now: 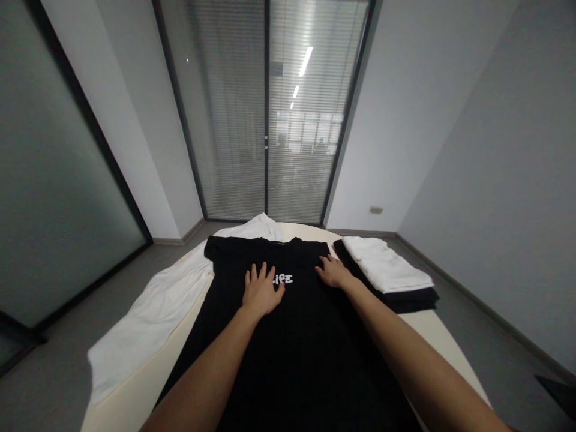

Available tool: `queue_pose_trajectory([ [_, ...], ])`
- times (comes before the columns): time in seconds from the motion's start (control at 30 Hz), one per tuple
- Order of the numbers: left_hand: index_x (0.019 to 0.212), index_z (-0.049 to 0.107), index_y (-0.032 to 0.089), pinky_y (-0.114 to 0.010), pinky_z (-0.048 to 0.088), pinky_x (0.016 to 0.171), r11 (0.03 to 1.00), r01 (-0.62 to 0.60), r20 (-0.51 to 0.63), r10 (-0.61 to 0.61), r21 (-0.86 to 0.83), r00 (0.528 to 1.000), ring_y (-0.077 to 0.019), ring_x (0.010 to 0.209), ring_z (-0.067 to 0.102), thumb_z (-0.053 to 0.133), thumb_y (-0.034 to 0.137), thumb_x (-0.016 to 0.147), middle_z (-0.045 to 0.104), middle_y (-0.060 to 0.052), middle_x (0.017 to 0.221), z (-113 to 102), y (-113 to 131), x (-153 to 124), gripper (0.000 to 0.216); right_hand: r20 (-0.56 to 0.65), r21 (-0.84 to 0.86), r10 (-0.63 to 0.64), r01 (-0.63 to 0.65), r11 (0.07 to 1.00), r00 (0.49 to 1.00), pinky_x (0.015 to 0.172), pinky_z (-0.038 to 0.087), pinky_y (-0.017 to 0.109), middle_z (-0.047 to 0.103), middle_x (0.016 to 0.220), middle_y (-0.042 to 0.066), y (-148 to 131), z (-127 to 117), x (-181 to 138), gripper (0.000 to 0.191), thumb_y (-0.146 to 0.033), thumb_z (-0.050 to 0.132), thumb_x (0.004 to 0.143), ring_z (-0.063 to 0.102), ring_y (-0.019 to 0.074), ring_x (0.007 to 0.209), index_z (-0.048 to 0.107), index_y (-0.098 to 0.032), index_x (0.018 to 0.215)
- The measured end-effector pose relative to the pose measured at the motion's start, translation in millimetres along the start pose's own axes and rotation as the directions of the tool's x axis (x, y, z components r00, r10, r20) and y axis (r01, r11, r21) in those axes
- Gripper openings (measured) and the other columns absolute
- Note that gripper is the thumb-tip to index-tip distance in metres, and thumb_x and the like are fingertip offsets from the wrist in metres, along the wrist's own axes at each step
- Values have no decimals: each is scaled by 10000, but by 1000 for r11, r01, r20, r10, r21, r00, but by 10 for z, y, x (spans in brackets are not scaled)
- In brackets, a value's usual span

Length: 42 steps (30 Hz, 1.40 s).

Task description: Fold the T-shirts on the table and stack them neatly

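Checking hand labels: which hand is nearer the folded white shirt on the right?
Right. The right hand lies flat just left of the folded white shirt; the left hand rests farther left.

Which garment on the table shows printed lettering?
The black T-shirt flat under the left hand and right hand: white letters on its chest. The white garment and folded stack show none.

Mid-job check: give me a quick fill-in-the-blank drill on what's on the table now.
1. The left hand and right hand rest flat on a ___ T-shirt.
2. At the right, the folded white garment lies ___ the folded black garment.
3. The loose white cloth lies on the person's ___ side.
Missing: black; on top of; left.
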<state>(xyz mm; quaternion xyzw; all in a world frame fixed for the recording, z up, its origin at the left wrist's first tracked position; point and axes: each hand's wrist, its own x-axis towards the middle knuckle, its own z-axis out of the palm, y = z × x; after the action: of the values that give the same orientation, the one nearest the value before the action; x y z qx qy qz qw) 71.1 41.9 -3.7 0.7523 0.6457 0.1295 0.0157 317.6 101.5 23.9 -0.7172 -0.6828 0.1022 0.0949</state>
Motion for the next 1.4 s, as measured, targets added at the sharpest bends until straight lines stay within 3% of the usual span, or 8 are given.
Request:
queue_pose_trajectory([
  [0.1,1504,465,197,-555,204,1203,1000,0,9,0,-5,1000,-425,1487,249,392,552,955,341,-112,1617,-10,1,-3,658,-80,-77,64,-70,995,995,1060,395,541,386,1545,224,-45,42,-222,556,-426,452,1001,435,393,1369,440,-156,1487],
  [0.27,1510,454,195,-553,194,1207,1000,6,30,-5,-9,1000,-423,1495,231,380,569,955,325,-117,1623,-37,6,-6,674,-127,-108,155,-169,980,980,926,486,489,587,1284,259,-80,-65,-391,440,-333,330,1022,611,369,1161,492,-97,1356],
  [0.5,1516,442,209,-557,192,1206,1000,6,36,-5,-8,999,-416,1503,213,375,571,956,320,-108,1626,-23,0,1,670,17,1,143,-143,990,990,855,506,339,716,1077,130,91,-199,-123,337,-165,563,867,703,256,987,619,-182,1199],
  [0.6,1515,444,205,-554,193,1207,1000,9,43,-8,-11,999,-415,1502,216,382,569,952,320,-108,1626,-30,5,-1,674,24,66,96,-98,993,995,887,491,267,722,1124,75,159,-202,25,350,-146,604,829,687,210,1043,664,-206,1169],
  [0.77,1507,460,201,-554,200,1206,1000,2,23,-2,-10,1000,-414,1496,235,380,568,953,331,-107,1621,-33,10,-4,669,-68,123,159,-150,981,985,954,482,296,686,1243,147,181,-165,242,430,-232,469,950,658,237,1139,568,-131,1356],
  [0.97,1507,458,209,-548,201,1207,1000,6,19,-6,-1,1000,-411,1495,239,388,564,952,339,-102,1619,-24,8,8,663,-97,154,214,-198,968,972,943,496,279,710,1208,130,152,-102,457,417,-132,481,895,670,229,1134,649,-147,1276],
  [1.23,1511,455,201,-558,185,1214,1000,6,19,-6,-22,1000,-413,1497,231,400,560,945,335,-106,1620,2,-5,23,672,-120,106,233,-221,970,965,955,503,296,727,1150,140,72,-25,653,403,-72,547,843,684,243,1105,708,-149,1204],
  [1.4,1511,452,209,-556,185,1215,1000,6,18,-5,-22,1000,-403,1502,223,399,560,946,330,-98,1624,-7,1,22,667,-193,31,174,-171,985,966,1016,462,346,608,1346,191,43,22,661,426,-109,449,934,608,270,1207,635,-119,1316],
])
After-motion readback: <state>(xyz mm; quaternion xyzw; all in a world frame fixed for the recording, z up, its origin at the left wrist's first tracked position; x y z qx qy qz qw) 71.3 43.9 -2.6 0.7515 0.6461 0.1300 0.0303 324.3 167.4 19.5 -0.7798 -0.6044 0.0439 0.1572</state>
